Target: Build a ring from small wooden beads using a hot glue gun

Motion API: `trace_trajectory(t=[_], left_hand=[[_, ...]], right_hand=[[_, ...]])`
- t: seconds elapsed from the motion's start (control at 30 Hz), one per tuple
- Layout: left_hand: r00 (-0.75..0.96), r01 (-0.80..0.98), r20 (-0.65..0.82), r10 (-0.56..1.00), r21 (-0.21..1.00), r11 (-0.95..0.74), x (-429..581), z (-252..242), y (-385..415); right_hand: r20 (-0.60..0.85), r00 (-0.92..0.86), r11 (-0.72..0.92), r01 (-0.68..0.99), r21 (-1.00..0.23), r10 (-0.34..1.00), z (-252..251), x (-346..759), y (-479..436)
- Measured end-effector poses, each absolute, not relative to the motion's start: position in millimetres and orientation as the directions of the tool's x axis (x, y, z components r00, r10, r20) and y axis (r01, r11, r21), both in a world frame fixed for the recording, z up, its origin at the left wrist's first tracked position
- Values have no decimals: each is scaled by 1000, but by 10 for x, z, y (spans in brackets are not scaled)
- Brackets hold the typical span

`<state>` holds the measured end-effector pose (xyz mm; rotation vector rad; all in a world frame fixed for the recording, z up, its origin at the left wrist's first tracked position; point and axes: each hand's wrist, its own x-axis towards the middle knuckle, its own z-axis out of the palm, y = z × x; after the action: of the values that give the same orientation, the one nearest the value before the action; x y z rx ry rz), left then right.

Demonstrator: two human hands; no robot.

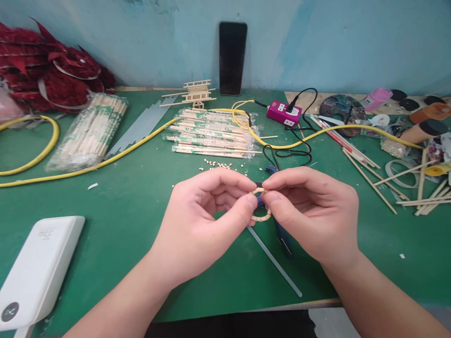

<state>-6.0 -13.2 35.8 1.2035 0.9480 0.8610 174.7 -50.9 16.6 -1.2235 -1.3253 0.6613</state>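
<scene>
The left hand and right hand hold a small wooden ring pinched between their closed fingers at frame centre, above the green bench. Blue-handled pliers lie beneath.

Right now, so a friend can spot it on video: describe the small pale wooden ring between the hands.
On the green work table, find the left hand and right hand. Pinched between them is a small ring of pale wood pieces. Unlike the loose wooden bits just beyond, it is round and held off the table.
</scene>
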Motion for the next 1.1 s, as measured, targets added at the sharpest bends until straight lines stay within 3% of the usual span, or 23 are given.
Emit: trace_trajectory(t=[1.1], left_hand=[[360, -36, -127, 924, 988, 150, -51, 355, -151]], right_hand=[[361, 218, 302, 260, -917, 907, 194, 1732, -523]])
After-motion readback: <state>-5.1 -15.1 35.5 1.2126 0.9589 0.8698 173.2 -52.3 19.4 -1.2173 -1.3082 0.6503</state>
